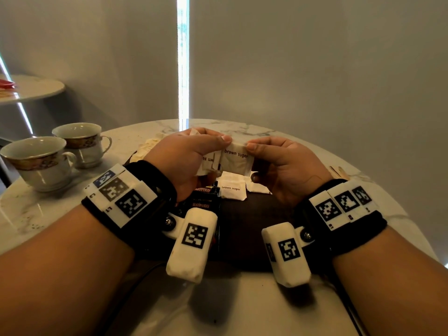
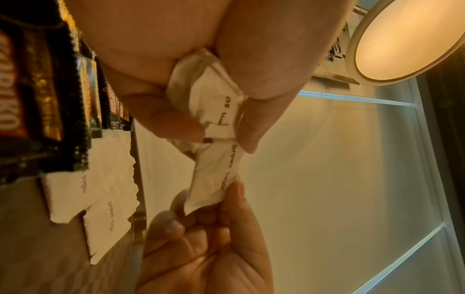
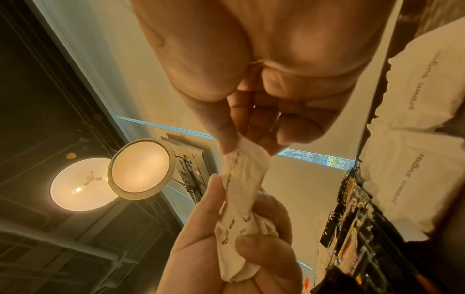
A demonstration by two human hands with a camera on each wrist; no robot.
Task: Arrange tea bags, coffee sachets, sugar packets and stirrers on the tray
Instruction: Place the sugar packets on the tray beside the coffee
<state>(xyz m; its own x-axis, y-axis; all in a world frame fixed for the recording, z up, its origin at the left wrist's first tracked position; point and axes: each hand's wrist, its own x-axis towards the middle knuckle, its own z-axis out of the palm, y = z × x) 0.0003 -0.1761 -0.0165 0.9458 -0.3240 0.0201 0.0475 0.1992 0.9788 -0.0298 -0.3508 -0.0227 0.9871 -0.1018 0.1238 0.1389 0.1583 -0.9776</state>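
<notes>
Both hands hover over a dark tray (image 1: pixel 254 226). My left hand (image 1: pixel 194 154) grips a small bunch of white brown sugar packets (image 1: pixel 208 163). My right hand (image 1: pixel 278 161) pinches the right end of one brown sugar packet (image 1: pixel 236 161) stretched between the two hands. The left wrist view shows this packet (image 2: pixel 216 175) running from the left hand (image 2: pixel 201 119) to the right hand (image 2: pixel 201 228). Black Kopiko coffee sachets (image 1: pixel 202 197) and more sugar packets (image 1: pixel 231 190) lie on the tray. Wooden stirrers (image 1: pixel 339 172) lie on the table at the right.
Two gold-banded teacups (image 1: pixel 36 161) (image 1: pixel 80 141) stand at the left on the round marble table (image 1: pixel 36 214). Pale packets (image 1: pixel 150 146) lie behind my left hand. A small side table (image 1: pixel 36 88) with a red item stands at the far left.
</notes>
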